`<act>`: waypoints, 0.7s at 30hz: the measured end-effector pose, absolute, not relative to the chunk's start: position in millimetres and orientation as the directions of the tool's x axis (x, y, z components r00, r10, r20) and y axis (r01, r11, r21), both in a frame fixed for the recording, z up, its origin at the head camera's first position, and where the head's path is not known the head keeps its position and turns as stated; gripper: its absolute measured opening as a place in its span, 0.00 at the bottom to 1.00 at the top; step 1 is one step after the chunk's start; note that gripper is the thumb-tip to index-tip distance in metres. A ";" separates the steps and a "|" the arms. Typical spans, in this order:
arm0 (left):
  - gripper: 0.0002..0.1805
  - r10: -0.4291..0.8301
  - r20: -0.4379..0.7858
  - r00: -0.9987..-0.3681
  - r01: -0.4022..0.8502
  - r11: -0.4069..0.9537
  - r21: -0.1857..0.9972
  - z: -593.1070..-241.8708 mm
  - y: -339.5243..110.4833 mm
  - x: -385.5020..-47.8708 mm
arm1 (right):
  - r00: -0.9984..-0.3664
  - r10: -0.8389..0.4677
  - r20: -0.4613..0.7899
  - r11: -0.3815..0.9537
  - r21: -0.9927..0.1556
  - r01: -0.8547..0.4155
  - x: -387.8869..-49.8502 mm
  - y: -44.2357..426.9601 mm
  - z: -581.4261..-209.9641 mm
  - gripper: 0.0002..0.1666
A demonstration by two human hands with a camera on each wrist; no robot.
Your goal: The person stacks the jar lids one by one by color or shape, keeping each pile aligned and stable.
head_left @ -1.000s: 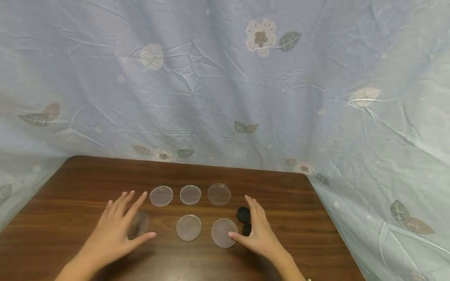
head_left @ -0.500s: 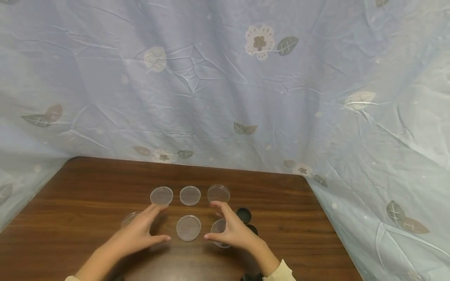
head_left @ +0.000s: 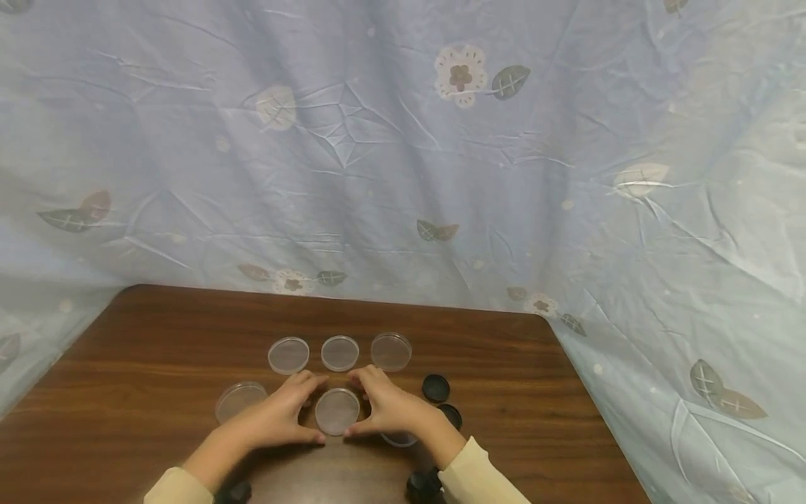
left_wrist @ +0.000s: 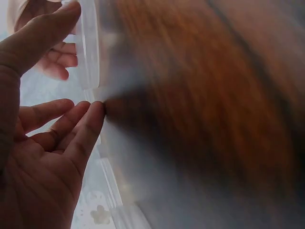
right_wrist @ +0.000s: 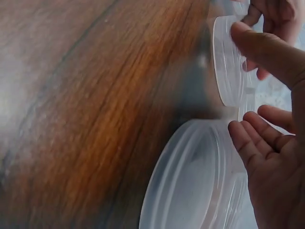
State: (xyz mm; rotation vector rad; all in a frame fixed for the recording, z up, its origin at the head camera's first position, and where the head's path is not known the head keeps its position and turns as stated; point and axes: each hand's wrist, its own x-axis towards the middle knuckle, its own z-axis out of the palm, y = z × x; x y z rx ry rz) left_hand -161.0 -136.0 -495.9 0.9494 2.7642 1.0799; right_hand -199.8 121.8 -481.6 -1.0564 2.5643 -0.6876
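A clear, shallow round dish resembling a petri dish [head_left: 337, 411] lies flat on the wooden table between my hands. My left hand [head_left: 277, 416] curves beside its left edge, thumb near the front and fingers toward the back. On the other side my right hand [head_left: 390, 406] mirrors this, its thumb close to the dish's front rim. Both wrist views show the dish wall [right_wrist: 226, 62] by the thumbs; whether they touch it I cannot tell. A similar front-right dish [head_left: 399, 440] is mostly hidden under my right hand. Partly behind my left forearm sits the front-left dish [head_left: 239, 400].
Three more clear dishes form a back row: left [head_left: 288, 355], middle [head_left: 340, 353] and right [head_left: 391, 352]. Two black round pieces [head_left: 436, 388] lie right of my right hand. A patterned light-blue cloth [head_left: 352, 175] hangs around the table [head_left: 504, 364].
Both hands have moved inward from the outer dishes to either side of the middle front dish, and the space between them has narrowed. The dishes stay in place.
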 end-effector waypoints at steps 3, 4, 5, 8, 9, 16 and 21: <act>0.50 0.559 0.181 -0.809 0.544 0.595 0.591 -500.6 -131.8 -163.5 | -0.682 -0.725 -0.095 0.634 -0.480 -0.607 -201.0 118.5 -484.6 0.50; 0.50 0.560 0.183 -0.808 0.548 0.600 0.583 -501.6 -130.6 -164.2 | -0.679 -0.727 -0.100 0.637 -0.467 -0.613 -201.3 117.5 -485.0 0.49; 0.50 0.559 0.184 -0.809 0.549 0.606 0.575 -502.2 -129.5 -164.7 | -0.677 -0.729 -0.102 0.639 -0.455 -0.620 -201.4 116.6 -485.0 0.49; 0.49 0.558 0.197 -0.806 0.560 0.613 0.557 -501.8 -127.1 -165.9 | -0.668 -0.738 -0.096 0.636 -0.430 -0.641 -202.3 113.6 -484.8 0.48; 0.48 0.558 0.200 -0.805 0.563 0.614 0.554 -501.9 -126.5 -166.4 | -0.666 -0.740 -0.095 0.635 -0.425 -0.645 -202.6 112.6 -484.7 0.47; 0.41 0.550 0.183 -0.815 0.547 0.625 0.557 -505.1 -124.5 -169.6 | -0.687 -0.720 -0.099 0.654 -0.429 -0.623 -201.9 109.0 -486.3 0.44; 0.40 0.535 0.182 -0.825 0.533 0.631 0.563 -504.0 -123.2 -167.7 | -0.703 -0.704 -0.098 0.660 -0.457 -0.597 -200.4 109.4 -487.9 0.43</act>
